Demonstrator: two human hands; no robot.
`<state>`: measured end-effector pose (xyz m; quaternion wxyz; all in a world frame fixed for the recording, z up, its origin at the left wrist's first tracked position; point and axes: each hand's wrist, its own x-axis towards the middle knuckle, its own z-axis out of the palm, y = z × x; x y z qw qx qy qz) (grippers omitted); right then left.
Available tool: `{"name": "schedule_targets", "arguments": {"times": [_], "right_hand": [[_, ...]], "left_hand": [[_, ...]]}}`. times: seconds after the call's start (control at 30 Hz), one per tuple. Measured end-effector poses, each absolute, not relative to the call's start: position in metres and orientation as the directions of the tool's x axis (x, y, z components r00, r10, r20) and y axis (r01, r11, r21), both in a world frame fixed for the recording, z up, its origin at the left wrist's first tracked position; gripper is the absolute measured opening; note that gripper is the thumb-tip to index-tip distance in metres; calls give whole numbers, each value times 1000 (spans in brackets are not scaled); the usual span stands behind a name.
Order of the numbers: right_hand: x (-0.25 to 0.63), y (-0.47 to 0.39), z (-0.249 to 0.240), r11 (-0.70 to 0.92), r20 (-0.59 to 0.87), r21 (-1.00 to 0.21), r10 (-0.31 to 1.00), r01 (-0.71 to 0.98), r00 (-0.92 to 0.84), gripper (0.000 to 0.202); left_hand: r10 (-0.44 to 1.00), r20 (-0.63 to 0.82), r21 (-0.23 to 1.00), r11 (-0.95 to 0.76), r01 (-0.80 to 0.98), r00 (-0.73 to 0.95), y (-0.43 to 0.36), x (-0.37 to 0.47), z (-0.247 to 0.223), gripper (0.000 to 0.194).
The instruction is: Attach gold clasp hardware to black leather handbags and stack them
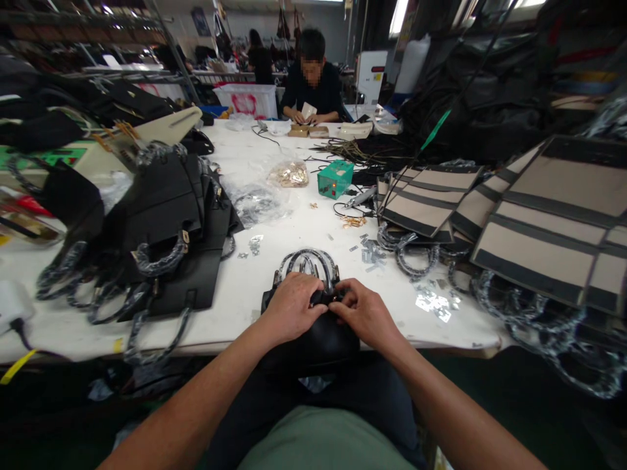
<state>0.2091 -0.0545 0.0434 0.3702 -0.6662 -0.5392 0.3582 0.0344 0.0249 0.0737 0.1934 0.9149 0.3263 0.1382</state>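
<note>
A black handbag rests at the table's front edge, partly over my lap. Its looped handles, wrapped in clear plastic, stand up on the far side. My left hand is closed over the bag's upper edge, with its thumb pressed on the near face. Close beside it, my right hand pinches at the base of a handle. The small piece between its fingertips is too hidden to make out.
Black bag pieces with wrapped handles lie stacked on the left. Beige-and-black panels pile up on the right. Flat metal plates, gold fittings and a green power box are on the white table. A co-worker sits opposite.
</note>
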Motion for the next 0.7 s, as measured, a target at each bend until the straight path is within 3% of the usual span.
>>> {"name": "schedule_targets", "arguments": {"times": [0.1, 0.23, 0.37, 0.43, 0.6, 0.7], "right_hand": [[215, -53, 48, -192, -155, -892, 980, 408, 123, 50], [226, -49, 53, -192, -207, -847, 978, 496, 26, 31], [232, -40, 59, -42, -72, -667, 997, 744, -8, 40], [232, -34, 60, 39, 1, -623, 999, 781, -49, 46], [222, -23, 50, 70, -40, -719, 989, 691, -142, 35], [224, -13, 41, 96, -48, -721, 981, 686, -187, 31]], "left_hand": [[608, 131, 476, -731, 489, 783, 26, 31, 78, 19], [576, 137, 499, -743, 447, 806, 25, 28, 79, 18], [594, 119, 519, -721, 460, 796, 24, 26, 76, 21], [621, 132, 519, -708, 480, 773, 27, 24, 75, 22], [651, 200, 449, -726, 522, 733, 31, 13, 75, 23], [623, 347, 354, -779, 518, 701, 24, 9, 59, 29]]}}
